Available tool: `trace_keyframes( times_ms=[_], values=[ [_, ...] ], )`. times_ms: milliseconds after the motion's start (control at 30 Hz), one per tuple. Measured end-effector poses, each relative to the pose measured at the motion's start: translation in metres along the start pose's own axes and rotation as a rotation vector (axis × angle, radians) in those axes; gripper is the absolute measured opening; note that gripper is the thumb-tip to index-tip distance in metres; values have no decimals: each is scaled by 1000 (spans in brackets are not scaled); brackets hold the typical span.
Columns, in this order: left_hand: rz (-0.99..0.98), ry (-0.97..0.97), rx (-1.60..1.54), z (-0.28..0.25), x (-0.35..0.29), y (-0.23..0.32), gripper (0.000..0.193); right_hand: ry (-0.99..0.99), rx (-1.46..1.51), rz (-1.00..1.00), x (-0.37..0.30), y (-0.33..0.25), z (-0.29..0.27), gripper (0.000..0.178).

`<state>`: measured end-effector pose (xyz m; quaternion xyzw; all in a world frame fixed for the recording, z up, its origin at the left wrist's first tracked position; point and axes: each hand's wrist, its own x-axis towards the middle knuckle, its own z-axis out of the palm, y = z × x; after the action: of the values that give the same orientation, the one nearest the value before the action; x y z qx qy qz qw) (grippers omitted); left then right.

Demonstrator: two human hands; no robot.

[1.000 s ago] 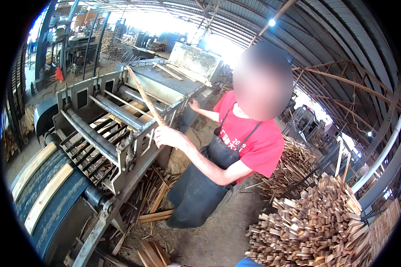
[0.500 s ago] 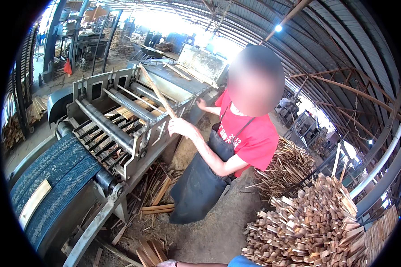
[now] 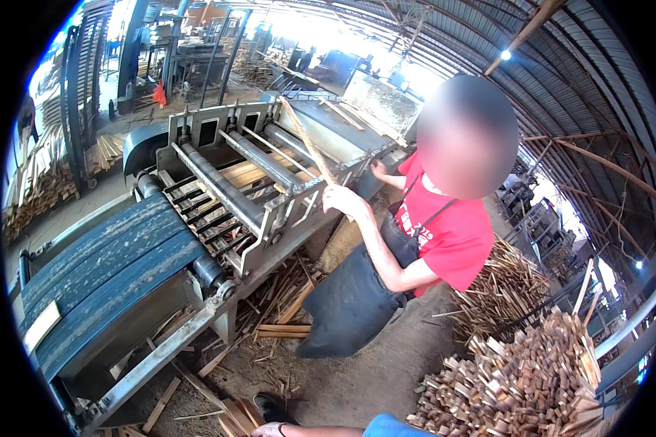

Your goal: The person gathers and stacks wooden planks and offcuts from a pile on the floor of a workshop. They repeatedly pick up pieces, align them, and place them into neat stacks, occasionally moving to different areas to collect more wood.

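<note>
A part of my right hand (image 3: 267, 430) shows at the lower edge, with a band at the wrist and a blue sleeve behind it. Its fingers close on the near end of several reddish-brown wooden boards (image 3: 238, 418); the fingertips are cut off by the frame edge. My left hand is out of view. A dark shoe (image 3: 275, 408) is just beyond the boards. Ahead, a person in a red shirt and dark apron (image 3: 361, 298) grips a long wooden stick (image 3: 307, 140) slanted over the roller machine (image 3: 222, 186). Their other hand rests by its side edge.
On the left, a blue conveyor belt (image 3: 113, 269) carries a single pale board (image 3: 42, 325). Large stacks of cut wood pieces (image 3: 514, 375) stand at the near right, with loose sticks (image 3: 504, 285) behind. Scrap wood (image 3: 283, 330) lies on the floor beside the machine.
The view has swung left, so the machine and co-worker appear further right. The pale board has travelled along the belt toward its near left end. The boards stay with my right hand.
</note>
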<state>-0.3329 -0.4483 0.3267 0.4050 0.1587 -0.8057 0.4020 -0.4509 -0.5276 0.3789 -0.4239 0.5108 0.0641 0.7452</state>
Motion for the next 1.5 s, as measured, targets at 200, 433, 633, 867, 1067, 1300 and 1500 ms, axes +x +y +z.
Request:
trace_keyframes(
  times_ms=[200,433,633,867,1067,1300,1500],
  values=[
    [26,78,-57,-4,14,-12,51,-3,-5,20,-1,4,-50,45],
    [-82,13,-36,32,42,-12,48,76,-1,45,-19,21,-107,45],
    [-270,-28,155,129,14,6,53,153,2,70,-40,35,-129,46],
    [-153,-89,119,37,58,-33,53,133,-111,49,-50,36,-105,46],
    [-15,-104,-173,11,-39,-33,47,9,-399,16,-40,4,-50,47],
    [354,173,-693,-14,-117,-89,40,-306,-173,383,13,16,31,35],
    [834,376,-967,-32,-106,-141,50,-569,-480,722,68,28,107,46]
  ],
)
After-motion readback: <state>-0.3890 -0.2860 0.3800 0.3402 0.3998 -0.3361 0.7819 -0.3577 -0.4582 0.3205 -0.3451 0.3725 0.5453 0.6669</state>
